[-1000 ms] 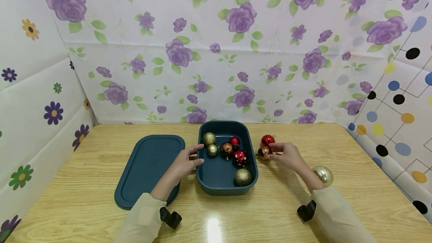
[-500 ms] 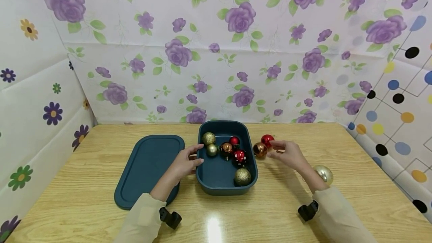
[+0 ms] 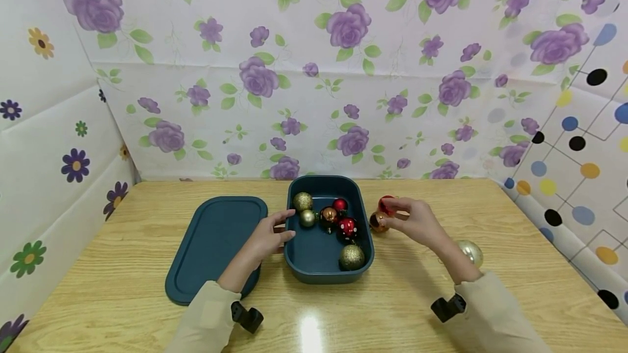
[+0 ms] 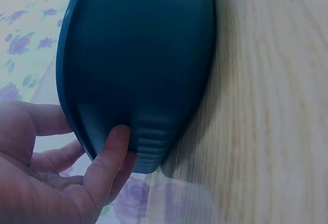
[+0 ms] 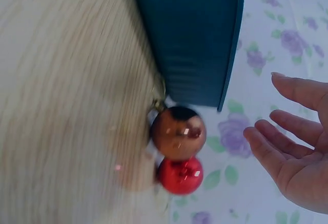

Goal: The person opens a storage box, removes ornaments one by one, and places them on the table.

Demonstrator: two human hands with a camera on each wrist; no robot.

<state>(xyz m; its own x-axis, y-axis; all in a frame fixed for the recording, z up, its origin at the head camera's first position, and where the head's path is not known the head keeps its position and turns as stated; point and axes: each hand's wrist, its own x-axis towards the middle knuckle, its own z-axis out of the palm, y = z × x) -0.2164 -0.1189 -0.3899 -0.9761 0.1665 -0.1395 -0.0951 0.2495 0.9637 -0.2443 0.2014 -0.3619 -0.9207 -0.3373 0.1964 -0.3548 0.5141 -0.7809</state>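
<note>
Steadying hand: left hand [image 3: 265,238] is gripping the left rim of the box [image 3: 327,278].
Reaching hand: right hand [image 3: 414,223] is hovering, fingers apart, over copper bauble [image 5: 177,139] and red bauble [image 5: 180,179], right of the box.
Copper bauble: likely needing opposed fingertips, lest it be rolling.

box [image 3: 330,278]: open from above, room at front left inside | ornaments [image 3: 348,227] crowd its back and right | right wall: copper ball [image 3: 378,223] and red ball [image 3: 385,207] block alongside, right hand [image 3: 415,222] above | left wall: left hand [image 3: 267,237] occupies approach, lid [image 3: 216,244] beyond | bench [image 3: 343,315]: free passage in front of box
</note>
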